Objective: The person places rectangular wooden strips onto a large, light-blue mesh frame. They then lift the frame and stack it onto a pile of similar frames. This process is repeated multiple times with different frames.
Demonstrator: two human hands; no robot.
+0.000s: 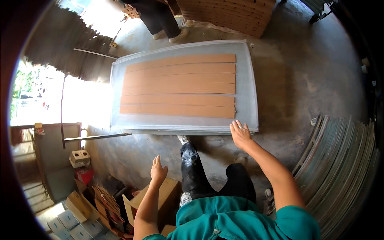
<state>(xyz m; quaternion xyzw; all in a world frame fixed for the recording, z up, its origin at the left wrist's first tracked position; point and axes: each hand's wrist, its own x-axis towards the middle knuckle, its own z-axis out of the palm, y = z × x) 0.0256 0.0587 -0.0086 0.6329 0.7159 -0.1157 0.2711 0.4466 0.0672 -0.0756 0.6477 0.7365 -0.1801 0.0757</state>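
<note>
Ahead of me lies a wide, pale grey mesh panel with a light frame (253, 80), apparently on top of a stack of similar ones. Several flat brown cardboard strips (180, 78) lie in rows across it, with narrow gaps between some of them. My right hand (241, 135) is at the panel's near right corner, fingers stretched out and empty; whether it touches the frame I cannot tell. Lower and to the left, my left hand (159, 170) hangs in the air above the floor beside an open carton, holding nothing, its fingers extended.
An open cardboard carton (164, 196) and other boxes crowd the lower left. Many framed panels (336, 168) lean at the right. A metal bar (98, 137) juts toward the panel's left side. A person in dark trousers (158, 20) stands beyond, near stacked brown material (232, 16).
</note>
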